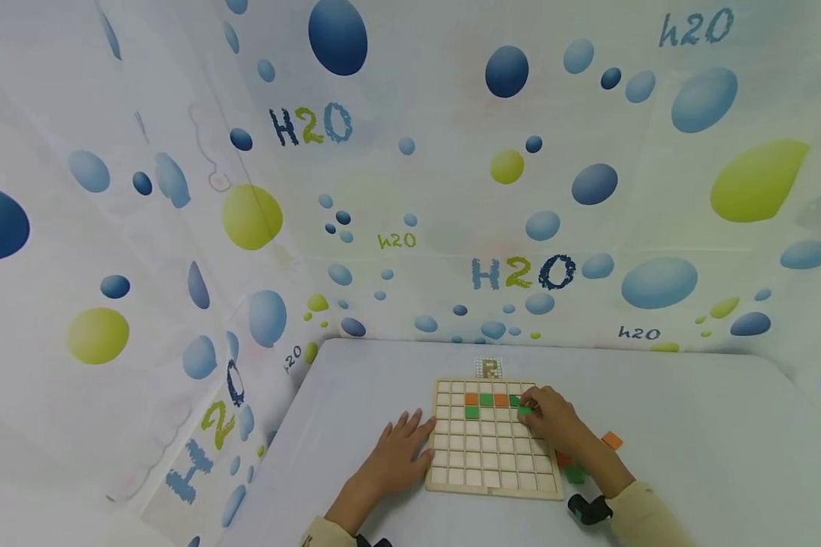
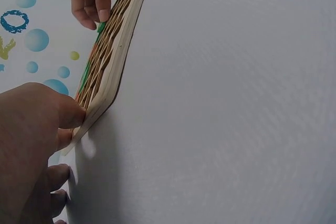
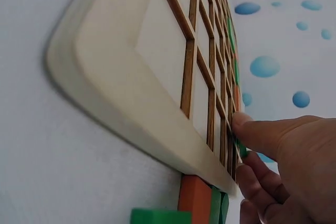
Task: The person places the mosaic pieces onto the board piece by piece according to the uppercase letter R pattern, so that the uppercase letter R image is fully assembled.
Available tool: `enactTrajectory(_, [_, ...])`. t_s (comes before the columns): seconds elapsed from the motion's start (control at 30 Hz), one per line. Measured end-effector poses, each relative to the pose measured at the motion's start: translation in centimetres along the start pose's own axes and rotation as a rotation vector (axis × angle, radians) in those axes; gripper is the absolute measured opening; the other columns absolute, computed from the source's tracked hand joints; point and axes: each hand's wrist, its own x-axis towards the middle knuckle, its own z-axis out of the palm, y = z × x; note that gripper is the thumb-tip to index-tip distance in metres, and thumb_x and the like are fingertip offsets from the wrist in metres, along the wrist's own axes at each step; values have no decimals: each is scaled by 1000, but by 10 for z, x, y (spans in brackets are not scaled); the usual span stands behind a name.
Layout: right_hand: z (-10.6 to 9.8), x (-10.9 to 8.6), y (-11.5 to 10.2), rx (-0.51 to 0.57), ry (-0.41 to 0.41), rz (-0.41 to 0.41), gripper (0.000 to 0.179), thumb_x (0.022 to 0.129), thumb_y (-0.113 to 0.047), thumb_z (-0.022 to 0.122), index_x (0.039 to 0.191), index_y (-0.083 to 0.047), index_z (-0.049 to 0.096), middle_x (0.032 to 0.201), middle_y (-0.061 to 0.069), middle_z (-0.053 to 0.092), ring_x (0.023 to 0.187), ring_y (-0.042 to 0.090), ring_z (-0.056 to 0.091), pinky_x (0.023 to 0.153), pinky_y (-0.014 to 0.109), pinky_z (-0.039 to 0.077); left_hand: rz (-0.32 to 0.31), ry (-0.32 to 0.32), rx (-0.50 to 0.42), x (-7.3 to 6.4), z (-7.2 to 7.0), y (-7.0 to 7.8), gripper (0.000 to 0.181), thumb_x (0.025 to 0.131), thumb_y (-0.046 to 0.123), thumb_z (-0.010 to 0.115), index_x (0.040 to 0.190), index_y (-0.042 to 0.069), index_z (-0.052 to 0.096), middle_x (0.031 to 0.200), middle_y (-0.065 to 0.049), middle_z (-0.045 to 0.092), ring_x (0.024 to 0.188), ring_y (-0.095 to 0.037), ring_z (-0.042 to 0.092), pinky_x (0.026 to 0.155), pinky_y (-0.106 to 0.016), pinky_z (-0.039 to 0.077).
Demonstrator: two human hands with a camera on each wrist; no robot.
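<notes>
Pinching a small square green tile (image 1: 524, 410) between nearly closed thumb and fingertips, a person's right hand (image 1: 553, 419) works at the upper right of a pale wooden gridded board (image 1: 455, 477). The left hand (image 1: 400, 457), fingers extended and spread, touches its left edge. Orange and green square tiles (image 1: 486, 399) line 1 row.

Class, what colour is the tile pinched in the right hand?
Green; the tile shows best in the left wrist view.

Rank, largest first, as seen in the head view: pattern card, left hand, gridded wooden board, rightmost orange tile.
1. Gridded wooden board
2. Left hand
3. Pattern card
4. Rightmost orange tile
</notes>
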Motion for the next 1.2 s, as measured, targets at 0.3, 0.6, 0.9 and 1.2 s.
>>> enactTrajectory(0.3, [3,-3,-8,-65,-18,-22,10,97,-15,77,106,-16,73,108,1,66,104,23,63,92,60,49,-9,-8,-7,-1,1,0,59,108,39,52,163,19,44,171,-15,33,159,-42,26,126,-67,22])
enactTrajectory(0.6, [1,-7,-14,-64,13,-81,12,95,-4,75,100,-16,75,109,4,66,105,30,65,89,62,52,-12,-9,-9,-1,1,1,59,108,39,52,162,19,44,171,-15,33,159,-42,26,126,-67,22])
enactTrajectory(0.9, [-12,-16,-11,-138,26,-31,15,99,-15,74,114,-16,78,117,7,69,108,31,65,83,58,51,-6,-6,-1,-1,-1,1,59,108,39,52,162,18,44,171,-15,34,159,-42,27,125,-68,23])
enactTrajectory(1.2, [-68,-53,30,-105,3,205,34,99,-25,73,123,-1,68,118,18,65,108,35,63,92,60,54,2,-12,11,0,0,-1,59,108,40,51,163,19,42,171,-15,32,159,-42,26,126,-67,23])
